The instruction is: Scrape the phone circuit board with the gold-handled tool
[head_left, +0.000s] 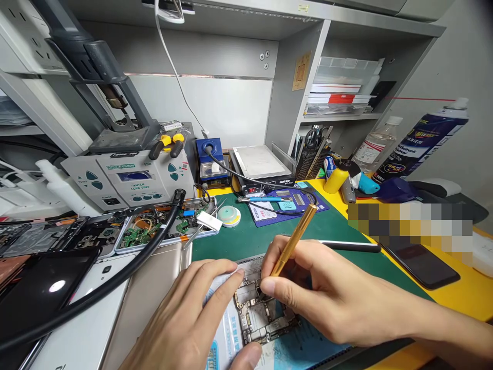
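- Circuit board, bare, dark-edged and irregular (271,328), lies flat at the lower middle of the frame, on a white-and-blue printed sheet (227,329).
- Right hand (321,295), lower right of centre, grasps a slim gold metal pen-like tool (295,241) between thumb and fingers, its shaft leaning up and to the right.
- Tool's working end is down at the board's upper part; fingers shade it, so I cannot tell whether it touches.
- Left hand (185,313), bottom centre-left, has its fingers loosely spread beside the board's left side, thumb near the lower edge; it clenches nothing, though it may be steadying the board.
- Work seems partway: the board is already out of any casing and the tool is at it. How much is left on it, this view does not show.
- Grey-white hot-air station (131,180) stands at upper left; a dark phone (421,262) lies at right.
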Action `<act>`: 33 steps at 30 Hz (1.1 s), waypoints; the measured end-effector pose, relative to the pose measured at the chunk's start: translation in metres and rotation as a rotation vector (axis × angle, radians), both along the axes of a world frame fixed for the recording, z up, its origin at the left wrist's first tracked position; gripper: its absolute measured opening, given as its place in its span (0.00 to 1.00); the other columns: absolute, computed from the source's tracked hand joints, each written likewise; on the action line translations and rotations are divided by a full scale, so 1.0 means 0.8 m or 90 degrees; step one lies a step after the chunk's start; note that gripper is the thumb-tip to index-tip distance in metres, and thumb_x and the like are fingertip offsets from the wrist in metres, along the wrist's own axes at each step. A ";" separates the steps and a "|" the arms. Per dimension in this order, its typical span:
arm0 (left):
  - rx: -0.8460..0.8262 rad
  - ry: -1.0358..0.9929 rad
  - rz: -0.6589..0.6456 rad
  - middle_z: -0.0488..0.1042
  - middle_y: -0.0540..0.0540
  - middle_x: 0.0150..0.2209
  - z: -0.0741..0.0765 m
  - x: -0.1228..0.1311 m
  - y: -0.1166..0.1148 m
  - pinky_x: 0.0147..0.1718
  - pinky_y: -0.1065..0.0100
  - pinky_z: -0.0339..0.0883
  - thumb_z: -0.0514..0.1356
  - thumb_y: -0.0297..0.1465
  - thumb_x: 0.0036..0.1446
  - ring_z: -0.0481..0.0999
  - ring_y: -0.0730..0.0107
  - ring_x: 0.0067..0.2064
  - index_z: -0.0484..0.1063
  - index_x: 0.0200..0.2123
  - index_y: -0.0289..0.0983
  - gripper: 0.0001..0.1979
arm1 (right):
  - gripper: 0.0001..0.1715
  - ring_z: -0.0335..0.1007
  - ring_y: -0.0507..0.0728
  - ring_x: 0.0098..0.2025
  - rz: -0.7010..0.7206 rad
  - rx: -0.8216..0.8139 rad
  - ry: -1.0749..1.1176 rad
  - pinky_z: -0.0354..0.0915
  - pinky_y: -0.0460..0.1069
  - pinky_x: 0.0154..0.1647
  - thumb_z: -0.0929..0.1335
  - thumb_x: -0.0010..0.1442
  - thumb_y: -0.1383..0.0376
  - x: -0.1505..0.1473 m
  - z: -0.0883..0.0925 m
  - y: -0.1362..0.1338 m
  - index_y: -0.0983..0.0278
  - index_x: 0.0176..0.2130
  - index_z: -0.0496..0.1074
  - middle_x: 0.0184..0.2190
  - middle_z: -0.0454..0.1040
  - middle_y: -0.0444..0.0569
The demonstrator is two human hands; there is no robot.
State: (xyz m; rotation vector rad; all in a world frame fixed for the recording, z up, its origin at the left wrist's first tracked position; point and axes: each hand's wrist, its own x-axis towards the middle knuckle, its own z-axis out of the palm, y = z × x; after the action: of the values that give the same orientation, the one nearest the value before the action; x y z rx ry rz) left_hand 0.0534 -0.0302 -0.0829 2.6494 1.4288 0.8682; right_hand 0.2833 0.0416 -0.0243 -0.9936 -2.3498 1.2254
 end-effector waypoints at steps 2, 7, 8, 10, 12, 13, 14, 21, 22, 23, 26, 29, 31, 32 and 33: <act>0.000 -0.016 0.001 0.67 0.41 0.58 -0.001 0.001 0.000 0.55 0.62 0.68 0.59 0.38 0.62 0.70 0.57 0.57 0.64 0.61 0.39 0.25 | 0.08 0.61 0.51 0.28 0.000 0.000 0.003 0.60 0.45 0.27 0.65 0.70 0.59 0.000 0.000 0.000 0.61 0.39 0.67 0.28 0.67 0.41; -0.017 -0.036 0.006 0.65 0.40 0.59 0.000 0.003 -0.002 0.57 0.61 0.65 0.58 0.38 0.64 0.67 0.56 0.59 0.64 0.61 0.38 0.24 | 0.09 0.63 0.52 0.29 0.000 0.008 0.000 0.60 0.46 0.27 0.64 0.70 0.59 0.000 0.001 -0.001 0.61 0.40 0.67 0.30 0.68 0.43; -0.017 -0.032 0.006 0.65 0.40 0.59 0.000 0.003 -0.002 0.57 0.61 0.64 0.57 0.38 0.64 0.67 0.56 0.59 0.63 0.61 0.38 0.24 | 0.09 0.63 0.52 0.29 0.000 0.011 -0.002 0.61 0.46 0.28 0.64 0.70 0.59 0.000 0.001 -0.001 0.61 0.40 0.67 0.30 0.69 0.43; -0.013 -0.017 0.004 0.65 0.41 0.59 -0.001 0.002 -0.003 0.57 0.61 0.64 0.58 0.38 0.64 0.68 0.57 0.58 0.63 0.62 0.38 0.25 | 0.08 0.64 0.53 0.30 0.001 0.014 -0.005 0.61 0.46 0.28 0.64 0.70 0.60 0.000 0.001 -0.002 0.61 0.40 0.67 0.31 0.70 0.44; -0.007 0.001 0.007 0.65 0.41 0.59 -0.002 0.000 -0.002 0.57 0.62 0.65 0.59 0.39 0.63 0.69 0.58 0.58 0.63 0.62 0.38 0.26 | 0.08 0.64 0.52 0.30 0.004 0.014 -0.010 0.61 0.46 0.28 0.64 0.70 0.60 0.000 0.001 -0.002 0.61 0.40 0.67 0.31 0.70 0.44; -0.002 0.010 0.008 0.65 0.41 0.59 -0.003 -0.001 -0.002 0.56 0.61 0.65 0.60 0.39 0.63 0.69 0.58 0.58 0.63 0.62 0.38 0.26 | 0.08 0.63 0.52 0.29 0.006 0.014 -0.011 0.61 0.46 0.28 0.64 0.70 0.60 0.000 0.001 -0.002 0.62 0.40 0.67 0.31 0.69 0.43; 0.004 0.016 0.005 0.65 0.41 0.59 -0.004 -0.002 -0.001 0.56 0.61 0.66 0.60 0.39 0.62 0.69 0.57 0.58 0.63 0.62 0.37 0.27 | 0.08 0.63 0.52 0.29 0.007 0.013 -0.013 0.61 0.46 0.28 0.64 0.70 0.60 0.000 0.001 -0.002 0.62 0.40 0.67 0.30 0.68 0.43; 0.005 0.020 0.005 0.65 0.40 0.59 -0.001 -0.001 -0.002 0.57 0.60 0.67 0.59 0.38 0.63 0.70 0.58 0.58 0.63 0.62 0.37 0.25 | 0.08 0.61 0.52 0.30 0.018 0.037 -0.032 0.60 0.46 0.29 0.65 0.70 0.59 0.002 0.007 -0.002 0.61 0.41 0.68 0.31 0.68 0.43; 0.005 0.015 0.009 0.65 0.40 0.59 0.000 0.000 -0.002 0.56 0.60 0.68 0.59 0.38 0.63 0.70 0.57 0.57 0.64 0.61 0.38 0.25 | 0.09 0.60 0.52 0.30 0.022 0.044 -0.041 0.60 0.46 0.29 0.64 0.70 0.59 0.002 0.008 -0.002 0.62 0.42 0.68 0.31 0.68 0.43; 0.007 0.008 0.013 0.67 0.40 0.58 0.000 0.000 -0.002 0.56 0.60 0.69 0.60 0.38 0.62 0.71 0.56 0.57 0.65 0.61 0.38 0.25 | 0.10 0.60 0.53 0.30 0.028 0.052 -0.048 0.61 0.47 0.30 0.64 0.71 0.58 0.002 0.008 -0.003 0.62 0.41 0.68 0.31 0.69 0.44; 0.020 -0.020 0.029 0.71 0.39 0.55 -0.002 0.003 -0.001 0.53 0.58 0.72 0.62 0.42 0.60 0.73 0.52 0.55 0.70 0.58 0.39 0.25 | 0.12 0.61 0.54 0.31 0.050 0.077 -0.059 0.61 0.48 0.32 0.63 0.71 0.58 0.000 0.008 -0.003 0.63 0.40 0.68 0.32 0.70 0.46; 0.036 -0.034 0.036 0.74 0.38 0.52 -0.006 0.006 0.001 0.52 0.57 0.74 0.62 0.45 0.58 0.75 0.50 0.54 0.73 0.56 0.40 0.25 | 0.10 0.60 0.53 0.30 0.064 0.088 -0.054 0.60 0.48 0.31 0.63 0.71 0.60 -0.002 0.010 -0.002 0.64 0.40 0.68 0.31 0.69 0.45; 0.038 -0.034 0.036 0.75 0.38 0.52 -0.008 0.006 0.003 0.52 0.57 0.74 0.62 0.46 0.58 0.75 0.50 0.53 0.73 0.55 0.40 0.26 | 0.09 0.60 0.52 0.29 0.071 0.088 -0.040 0.60 0.47 0.31 0.64 0.71 0.61 -0.003 0.011 -0.002 0.63 0.41 0.68 0.31 0.69 0.44; 0.038 -0.033 0.036 0.75 0.38 0.52 -0.008 0.006 0.004 0.52 0.57 0.74 0.62 0.47 0.59 0.75 0.51 0.53 0.73 0.55 0.40 0.26 | 0.08 0.60 0.52 0.29 0.074 0.088 -0.034 0.60 0.47 0.31 0.64 0.71 0.61 -0.003 0.012 -0.001 0.63 0.40 0.68 0.31 0.69 0.44; 0.038 -0.032 0.035 0.75 0.38 0.52 -0.008 0.005 0.004 0.52 0.57 0.74 0.62 0.47 0.59 0.75 0.51 0.53 0.74 0.55 0.39 0.26 | 0.08 0.60 0.52 0.30 0.077 0.087 -0.029 0.60 0.46 0.31 0.64 0.71 0.62 -0.002 0.012 -0.001 0.63 0.40 0.68 0.32 0.69 0.44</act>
State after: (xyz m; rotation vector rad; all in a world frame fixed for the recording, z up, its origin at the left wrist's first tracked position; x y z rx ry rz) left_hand 0.0578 -0.0270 -0.0894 2.6215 1.4945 0.9909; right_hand 0.2814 0.0407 -0.0147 -0.8548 -2.5244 1.0765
